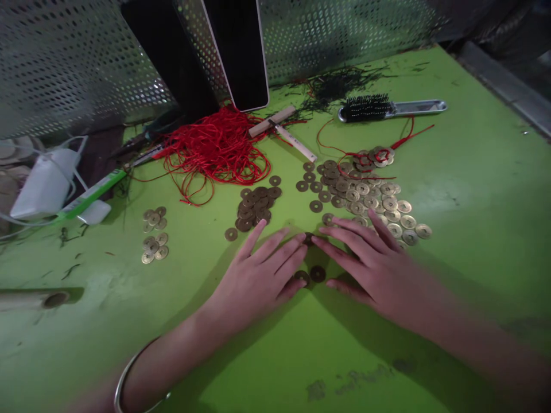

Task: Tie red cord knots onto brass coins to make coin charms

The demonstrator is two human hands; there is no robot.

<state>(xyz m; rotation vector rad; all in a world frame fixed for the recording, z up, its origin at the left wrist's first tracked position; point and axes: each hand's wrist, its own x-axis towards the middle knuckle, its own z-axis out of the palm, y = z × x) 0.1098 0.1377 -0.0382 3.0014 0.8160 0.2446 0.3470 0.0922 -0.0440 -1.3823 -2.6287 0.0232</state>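
My left hand (267, 267) is spread low over the table, its fingertips by a dark holed coin (308, 238). From the other side my right hand (370, 258) reaches in, index fingertip at that same coin. Below, near my thumbs, lie two more dark coins (318, 274), one partly under my left thumb. Beyond my left fingers is a heap of dark coins (256, 206). A larger spread of brass coins (365, 192) lies past my right fingers, and a few coins there are tied with red cord (381, 155). Neither hand visibly grips anything.
Two small coin groups (155, 249) lie at left. Farther back are a tangle of red cord (215, 146), a small T-shaped tool (293, 140), a hairbrush (391, 108) and dark cord scraps (340, 85). A phone (239, 54) leans on the perforated metal panel (327, 34). A white charger (45, 183) sits left.
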